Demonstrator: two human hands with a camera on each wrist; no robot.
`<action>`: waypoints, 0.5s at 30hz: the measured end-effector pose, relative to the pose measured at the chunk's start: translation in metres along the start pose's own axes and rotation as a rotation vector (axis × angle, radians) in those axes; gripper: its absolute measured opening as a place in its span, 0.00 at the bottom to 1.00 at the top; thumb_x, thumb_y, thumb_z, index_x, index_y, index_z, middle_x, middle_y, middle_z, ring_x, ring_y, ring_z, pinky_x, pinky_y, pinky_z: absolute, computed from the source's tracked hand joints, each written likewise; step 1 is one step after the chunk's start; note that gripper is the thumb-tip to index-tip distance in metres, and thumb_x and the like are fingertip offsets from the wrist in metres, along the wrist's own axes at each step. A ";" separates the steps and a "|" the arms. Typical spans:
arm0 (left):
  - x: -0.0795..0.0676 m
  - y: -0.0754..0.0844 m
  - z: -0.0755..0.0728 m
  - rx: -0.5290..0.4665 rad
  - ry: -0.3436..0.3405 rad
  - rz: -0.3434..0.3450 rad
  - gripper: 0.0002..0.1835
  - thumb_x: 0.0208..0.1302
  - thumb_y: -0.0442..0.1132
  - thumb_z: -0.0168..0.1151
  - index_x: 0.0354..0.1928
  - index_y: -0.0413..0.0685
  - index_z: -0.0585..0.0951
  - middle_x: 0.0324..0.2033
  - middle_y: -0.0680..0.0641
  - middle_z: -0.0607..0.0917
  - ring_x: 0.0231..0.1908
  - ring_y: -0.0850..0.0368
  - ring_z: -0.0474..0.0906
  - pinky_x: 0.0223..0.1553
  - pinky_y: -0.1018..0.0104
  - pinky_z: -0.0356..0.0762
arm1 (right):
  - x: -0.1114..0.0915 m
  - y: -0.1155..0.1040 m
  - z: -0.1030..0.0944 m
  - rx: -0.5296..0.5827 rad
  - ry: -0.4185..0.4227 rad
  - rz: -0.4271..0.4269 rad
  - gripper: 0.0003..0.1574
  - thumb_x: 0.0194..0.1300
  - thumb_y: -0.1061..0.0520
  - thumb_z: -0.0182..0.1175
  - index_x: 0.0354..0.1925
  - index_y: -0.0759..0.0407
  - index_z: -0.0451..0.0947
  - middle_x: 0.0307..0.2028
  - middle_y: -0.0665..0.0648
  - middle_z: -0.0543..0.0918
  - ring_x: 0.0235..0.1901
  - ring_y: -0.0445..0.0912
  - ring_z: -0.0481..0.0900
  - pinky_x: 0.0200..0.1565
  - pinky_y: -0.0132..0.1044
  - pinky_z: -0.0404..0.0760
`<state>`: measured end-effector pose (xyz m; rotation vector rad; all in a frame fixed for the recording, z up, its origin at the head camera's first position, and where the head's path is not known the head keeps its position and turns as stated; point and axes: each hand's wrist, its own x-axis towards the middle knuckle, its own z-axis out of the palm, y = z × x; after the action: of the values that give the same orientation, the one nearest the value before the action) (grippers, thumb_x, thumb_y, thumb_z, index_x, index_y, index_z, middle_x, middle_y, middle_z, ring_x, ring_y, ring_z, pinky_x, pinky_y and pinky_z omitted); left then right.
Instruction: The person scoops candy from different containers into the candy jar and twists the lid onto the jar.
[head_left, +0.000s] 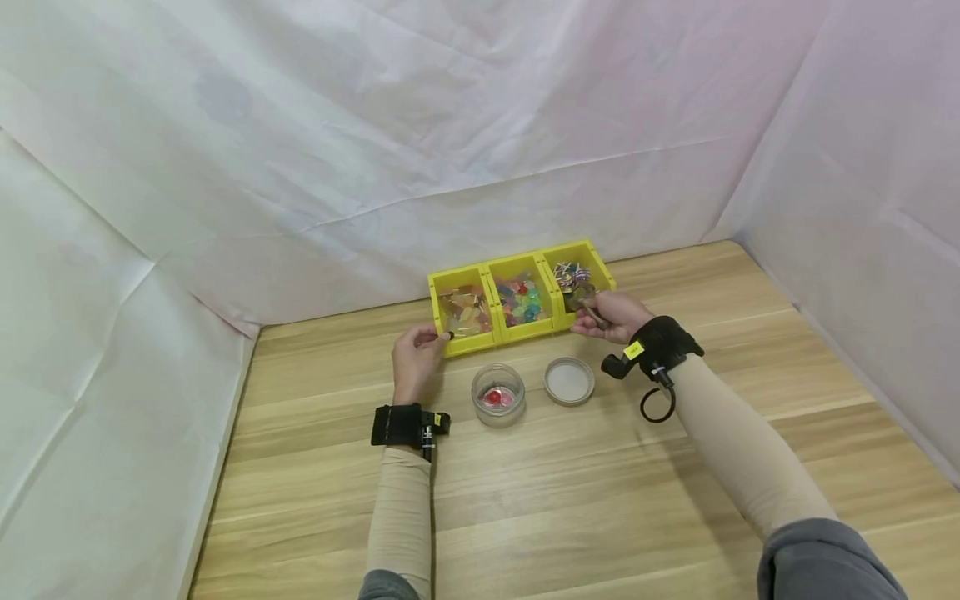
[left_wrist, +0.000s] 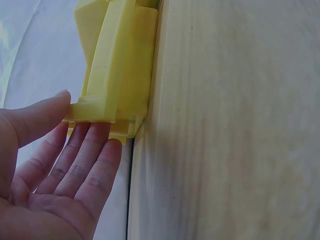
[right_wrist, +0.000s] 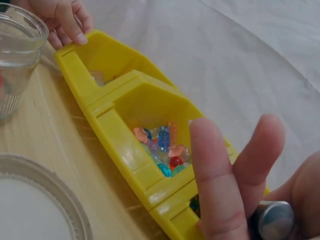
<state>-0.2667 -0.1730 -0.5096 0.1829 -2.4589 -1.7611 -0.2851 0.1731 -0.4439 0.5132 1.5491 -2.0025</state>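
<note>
A row of three joined yellow bins (head_left: 497, 337) stands near the back of the wooden table. My left hand (head_left: 417, 360) pinches the front left corner of the row, thumb above the rim and fingers below it. At the right-hand bin, my right hand (head_left: 617, 315) holds what looks like a small metal scoop (head_left: 597, 317), its head down in the bin among small striped pieces (head_left: 572, 275). In the right wrist view the rounded metal handle end (right_wrist: 276, 220) shows in the hand; the scoop's head is hidden there.
Colourful translucent beads (head_left: 522, 298) lie in the middle bin, paler pieces (head_left: 467, 308) in the left one. In front stand a clear round jar (head_left: 498, 417) with a few red and pink pieces inside, and its round lid (head_left: 568, 381). White cloth (head_left: 450, 167) hangs behind.
</note>
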 end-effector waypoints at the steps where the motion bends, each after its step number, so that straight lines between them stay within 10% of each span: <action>1: 0.000 0.000 0.000 -0.003 -0.003 0.000 0.12 0.62 0.41 0.70 0.43 0.41 0.84 0.43 0.42 0.86 0.45 0.48 0.82 0.47 0.57 0.82 | 0.001 0.001 -0.001 -0.003 0.007 0.002 0.20 0.80 0.58 0.33 0.57 0.72 0.60 0.22 0.58 0.81 0.16 0.38 0.78 0.34 0.28 0.86; 15: 0.000 -0.001 -0.002 0.013 -0.004 -0.017 0.12 0.62 0.43 0.70 0.43 0.44 0.85 0.42 0.43 0.86 0.45 0.49 0.81 0.45 0.57 0.80 | 0.002 0.015 -0.006 0.008 -0.014 -0.048 0.22 0.81 0.55 0.35 0.64 0.68 0.56 0.28 0.54 0.76 0.18 0.37 0.74 0.37 0.29 0.86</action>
<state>-0.2660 -0.1754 -0.5097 0.2025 -2.4798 -1.7540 -0.2771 0.1761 -0.4581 0.4686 1.5591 -2.0451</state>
